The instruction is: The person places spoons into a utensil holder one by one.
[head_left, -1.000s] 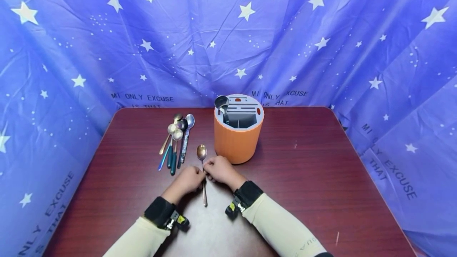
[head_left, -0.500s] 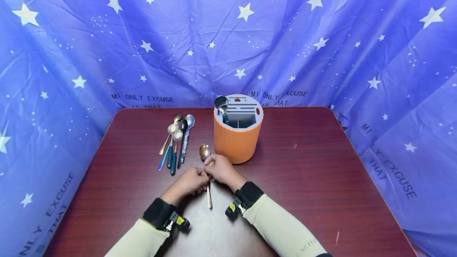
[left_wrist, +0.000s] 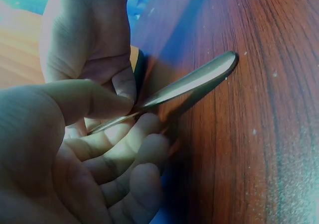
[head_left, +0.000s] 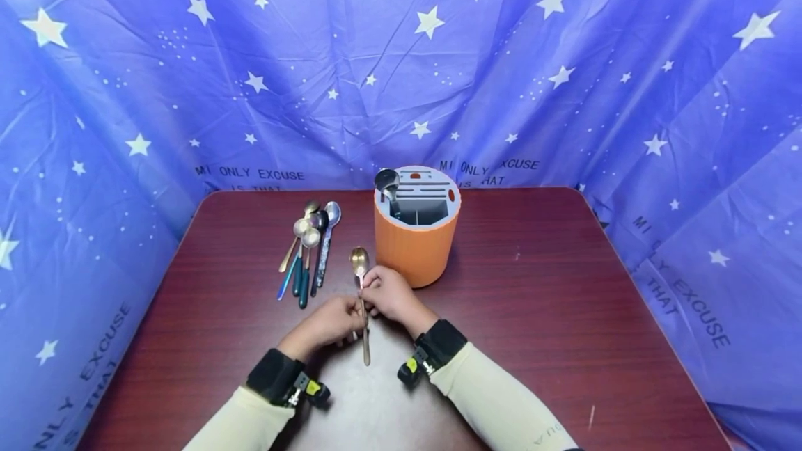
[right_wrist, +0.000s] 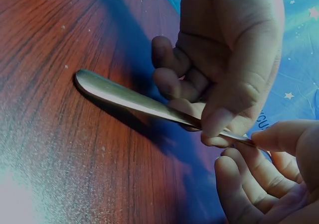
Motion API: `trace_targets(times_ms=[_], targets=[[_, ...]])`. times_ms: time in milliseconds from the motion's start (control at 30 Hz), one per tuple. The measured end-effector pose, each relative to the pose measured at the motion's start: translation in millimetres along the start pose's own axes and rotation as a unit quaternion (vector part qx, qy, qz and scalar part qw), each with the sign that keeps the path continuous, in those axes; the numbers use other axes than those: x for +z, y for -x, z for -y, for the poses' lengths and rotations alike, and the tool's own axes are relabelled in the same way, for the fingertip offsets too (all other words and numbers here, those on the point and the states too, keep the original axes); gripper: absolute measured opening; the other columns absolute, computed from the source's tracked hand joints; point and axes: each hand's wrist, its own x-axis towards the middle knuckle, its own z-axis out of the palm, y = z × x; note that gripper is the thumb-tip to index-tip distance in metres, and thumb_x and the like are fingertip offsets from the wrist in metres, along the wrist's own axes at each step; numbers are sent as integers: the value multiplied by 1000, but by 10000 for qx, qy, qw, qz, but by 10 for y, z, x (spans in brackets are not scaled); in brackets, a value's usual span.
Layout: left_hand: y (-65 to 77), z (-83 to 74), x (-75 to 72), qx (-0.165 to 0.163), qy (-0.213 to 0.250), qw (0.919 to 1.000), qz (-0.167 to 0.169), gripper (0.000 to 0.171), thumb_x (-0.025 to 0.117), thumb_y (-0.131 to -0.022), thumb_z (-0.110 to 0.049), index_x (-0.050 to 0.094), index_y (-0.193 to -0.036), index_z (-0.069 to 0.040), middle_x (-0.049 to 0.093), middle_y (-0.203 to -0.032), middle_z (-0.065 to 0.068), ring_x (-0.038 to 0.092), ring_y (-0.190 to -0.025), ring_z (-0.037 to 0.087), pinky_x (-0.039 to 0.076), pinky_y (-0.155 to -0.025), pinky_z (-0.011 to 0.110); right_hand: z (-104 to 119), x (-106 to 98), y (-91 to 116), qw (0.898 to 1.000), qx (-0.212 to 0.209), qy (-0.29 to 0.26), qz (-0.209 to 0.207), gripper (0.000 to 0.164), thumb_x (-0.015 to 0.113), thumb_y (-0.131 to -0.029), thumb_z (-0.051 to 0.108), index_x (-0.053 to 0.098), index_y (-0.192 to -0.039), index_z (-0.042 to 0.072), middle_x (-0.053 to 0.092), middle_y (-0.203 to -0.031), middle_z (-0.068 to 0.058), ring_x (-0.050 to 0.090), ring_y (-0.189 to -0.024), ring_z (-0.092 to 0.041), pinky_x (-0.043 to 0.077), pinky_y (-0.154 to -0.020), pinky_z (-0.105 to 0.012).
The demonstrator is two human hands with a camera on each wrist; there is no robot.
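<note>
A gold-coloured spoon (head_left: 365, 322) is held between both hands, its bowl pointing toward the back of the table. My left hand (head_left: 328, 326) pinches the handle about midway, between thumb and fingertips, as the left wrist view shows with the spoon handle (left_wrist: 192, 82) jutting past the fingers. Nearer the bowl, my right hand (head_left: 396, 296) pinches the thin neck; in the right wrist view the right hand's thumb (right_wrist: 281, 136) presses on it. The handle's end hangs close over the table, casting a shadow. Part of the handle is hidden behind fingers.
An orange utensil holder (head_left: 415, 256) with a grey slotted top stands just behind the right hand, a dark ladle-like spoon (head_left: 388, 179) in its left side. Several spoons (head_left: 307, 246) lie bunched on the red-brown table (head_left: 532, 312) to the left. A starry blue curtain (head_left: 351, 54) surrounds the table.
The spoon has shifted slightly right, and its bowl has turned from angled to more upright-facing between the fingers. Both hands have stayed close together on it.
</note>
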Motion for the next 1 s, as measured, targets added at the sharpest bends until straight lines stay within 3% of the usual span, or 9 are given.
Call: trace_targets(times_ms=[233,533,833,1000], targets=[[40,4,6,39,20,9995,308,5,64,-87,-7,63,-86,-2,66,-72,8,60,-56,17,47,-46,28,-10,-32,40,9983,79,-572,-19,16,70,-88,1,56,-96,0,70,-79,-12,70,-65,-35,60,-60,-45],[42,-11,17,295,-67,9979,581,6,67,-88,-7,65,-91,-2,67,-71,6,60,-58,14,49,-49,30,62,-116,135,9927,122,-1196,59,28,69,-89,0,55,-112,-7,73,-92,-22,69,-67,-23,59,-70,-55],[72,-68,50,489,-144,9963,688,7,69,-89,-9,65,-91,-5,69,-73,8,59,-57,13,47,-49,27,62,-213,217,9878,-69,-1533,249,30,68,-88,-1,57,-114,-10,72,-84,-7,68,-67,-15,61,-67,-42],[110,-148,66,522,-32,9963,683,5,68,-90,-9,66,-89,-5,69,-76,15,58,-57,12,44,-49,24,109,-310,275,9841,-345,-1702,371,26,66,-88,-3,56,-111,-11,72,-83,-7,69,-66,-15,61,-63,-39]])
